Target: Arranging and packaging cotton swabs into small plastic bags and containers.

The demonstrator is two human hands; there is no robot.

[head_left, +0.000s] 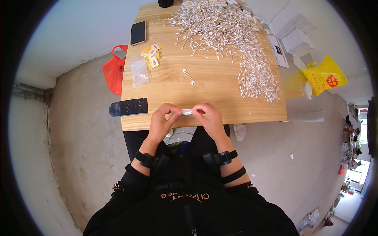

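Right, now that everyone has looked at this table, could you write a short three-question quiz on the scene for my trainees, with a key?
1. Short answer: What do the left hand and right hand hold between them?
2. True or false: The phone lies nearer the far edge of the table than the yellow packets.
3. Multiple choice: Where is the large pile of cotton swabs?
A. At the near left corner of the table
B. Over the far and right parts of the table
C. On the floor

Key
1. A small pale item; what exactly it is cannot be made out.
2. True.
3. B.
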